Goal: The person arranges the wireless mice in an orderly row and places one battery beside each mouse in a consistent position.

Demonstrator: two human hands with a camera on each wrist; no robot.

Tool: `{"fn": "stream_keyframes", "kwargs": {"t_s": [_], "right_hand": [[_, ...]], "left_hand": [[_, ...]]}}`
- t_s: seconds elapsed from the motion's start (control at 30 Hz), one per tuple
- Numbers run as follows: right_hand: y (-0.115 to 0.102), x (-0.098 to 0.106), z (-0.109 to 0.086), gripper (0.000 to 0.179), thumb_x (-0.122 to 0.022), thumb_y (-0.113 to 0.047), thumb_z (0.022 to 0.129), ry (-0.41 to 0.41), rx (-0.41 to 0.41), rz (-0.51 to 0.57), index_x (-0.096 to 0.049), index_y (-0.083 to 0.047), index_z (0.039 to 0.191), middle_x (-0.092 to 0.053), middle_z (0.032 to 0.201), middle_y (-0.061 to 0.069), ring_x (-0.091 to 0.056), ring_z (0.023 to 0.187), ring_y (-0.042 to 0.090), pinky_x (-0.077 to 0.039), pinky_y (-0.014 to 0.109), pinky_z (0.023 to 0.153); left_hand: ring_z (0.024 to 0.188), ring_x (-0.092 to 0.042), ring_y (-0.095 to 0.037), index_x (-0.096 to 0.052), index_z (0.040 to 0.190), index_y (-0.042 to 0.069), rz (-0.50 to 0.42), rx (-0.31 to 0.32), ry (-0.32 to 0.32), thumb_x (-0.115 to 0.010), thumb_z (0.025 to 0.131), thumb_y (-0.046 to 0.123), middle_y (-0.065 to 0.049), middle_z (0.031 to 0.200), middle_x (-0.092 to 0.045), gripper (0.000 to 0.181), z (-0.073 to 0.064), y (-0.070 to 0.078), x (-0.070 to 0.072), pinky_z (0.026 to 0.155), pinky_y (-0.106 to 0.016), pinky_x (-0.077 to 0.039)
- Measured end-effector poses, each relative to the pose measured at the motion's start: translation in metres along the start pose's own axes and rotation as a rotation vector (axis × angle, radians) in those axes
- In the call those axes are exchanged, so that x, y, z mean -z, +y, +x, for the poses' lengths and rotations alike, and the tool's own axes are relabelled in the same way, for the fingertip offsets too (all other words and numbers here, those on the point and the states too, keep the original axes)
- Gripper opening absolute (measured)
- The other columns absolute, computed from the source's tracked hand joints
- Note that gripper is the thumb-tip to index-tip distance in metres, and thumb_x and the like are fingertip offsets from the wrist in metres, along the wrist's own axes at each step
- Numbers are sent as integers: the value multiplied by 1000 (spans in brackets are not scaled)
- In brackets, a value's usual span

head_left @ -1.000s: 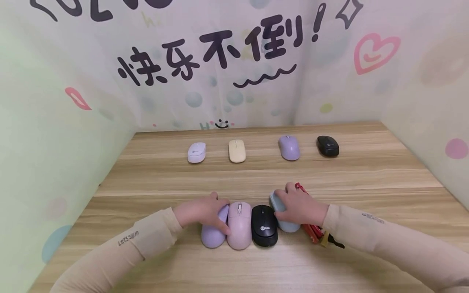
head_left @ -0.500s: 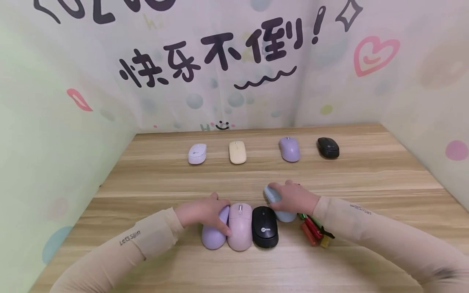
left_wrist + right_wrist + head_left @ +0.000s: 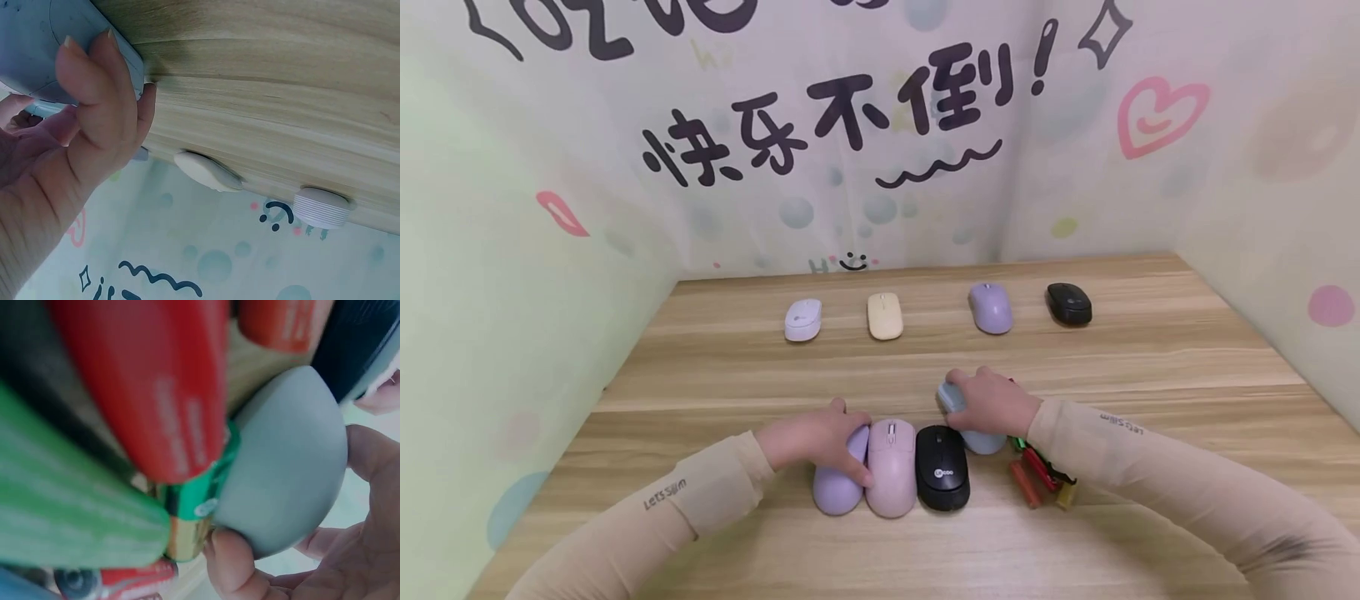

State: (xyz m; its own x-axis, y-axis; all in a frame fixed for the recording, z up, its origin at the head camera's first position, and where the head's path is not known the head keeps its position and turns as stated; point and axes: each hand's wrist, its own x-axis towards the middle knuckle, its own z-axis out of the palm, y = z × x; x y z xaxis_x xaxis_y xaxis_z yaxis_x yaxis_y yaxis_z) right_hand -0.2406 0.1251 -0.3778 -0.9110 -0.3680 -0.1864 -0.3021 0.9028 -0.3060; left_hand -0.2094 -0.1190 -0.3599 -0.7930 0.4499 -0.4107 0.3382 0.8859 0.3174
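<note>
In the head view my left hand (image 3: 820, 437) grips a purple computer mouse (image 3: 835, 493), its thumb lying by the neighbouring pink mouse (image 3: 891, 483). Curled fingers show on that mouse (image 3: 37, 47) in the left wrist view. A black mouse (image 3: 942, 471) lies right of the pink one. My right hand (image 3: 996, 404) holds a light blue mouse (image 3: 983, 442) at the black one's far right side, covering part of it. From the right wrist, its rounded end (image 3: 287, 462) shows between thumb and fingers, beside a green-and-gold battery (image 3: 194, 512).
Beneath the right wrist lie small items: a red cylinder (image 3: 1040, 468), an orange cylinder (image 3: 1024, 485) and others partly hidden. Along the back stand a white mouse (image 3: 803, 320), a cream mouse (image 3: 884, 317), another purple mouse (image 3: 991, 309) and another black mouse (image 3: 1069, 304). Printed curtains border the wooden table.
My right hand has shifted the light blue mouse left and away from me, and more of the small cylinders now show. The left hand has stayed on the purple mouse.
</note>
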Motion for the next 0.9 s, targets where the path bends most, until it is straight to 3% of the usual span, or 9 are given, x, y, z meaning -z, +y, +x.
{"fn": "stream_keyframes", "kwargs": {"t_s": [0.23,0.4,0.53,0.7,0.9], "right_hand": [[23,20,-7,60,-61,-27,79,37,18,108,-42,-3,131,-56,97,23,-56,76,27,-48,32,53],[70,51,-11,65,-59,-27,83,86,-53,164,-32,4,134,-55,102,30,-59,80,33,-51,37,58],[116,66,-13,68,-57,-29,84,134,-146,107,-31,11,133,-51,103,36,-57,82,38,-50,40,58],[155,69,-18,68,-55,-28,85,114,-176,86,-31,18,129,-49,109,37,-56,87,41,-49,46,65],[174,62,-21,65,-56,-30,85,74,-195,72,-35,13,129,-49,109,36,-55,85,39,-49,41,60]], "left_hand": [[82,-52,-22,-49,129,12,9,6,-9,-79,64,46,-13,107,-45,79,4,-3,-6,75,-37,-46],[82,-52,-22,-50,129,11,10,0,-4,-79,64,46,-14,107,-46,79,6,-5,-7,74,-37,-46],[83,-52,-23,-49,129,11,7,-1,-4,-79,64,46,-14,107,-46,80,6,-6,-6,74,-37,-46],[83,-52,-23,-49,129,10,7,-7,-4,-79,64,46,-14,107,-46,80,5,-7,-5,75,-38,-46],[83,-52,-22,-49,130,10,10,-8,-7,-78,64,46,-14,107,-46,81,6,-6,-4,74,-38,-46]]}}
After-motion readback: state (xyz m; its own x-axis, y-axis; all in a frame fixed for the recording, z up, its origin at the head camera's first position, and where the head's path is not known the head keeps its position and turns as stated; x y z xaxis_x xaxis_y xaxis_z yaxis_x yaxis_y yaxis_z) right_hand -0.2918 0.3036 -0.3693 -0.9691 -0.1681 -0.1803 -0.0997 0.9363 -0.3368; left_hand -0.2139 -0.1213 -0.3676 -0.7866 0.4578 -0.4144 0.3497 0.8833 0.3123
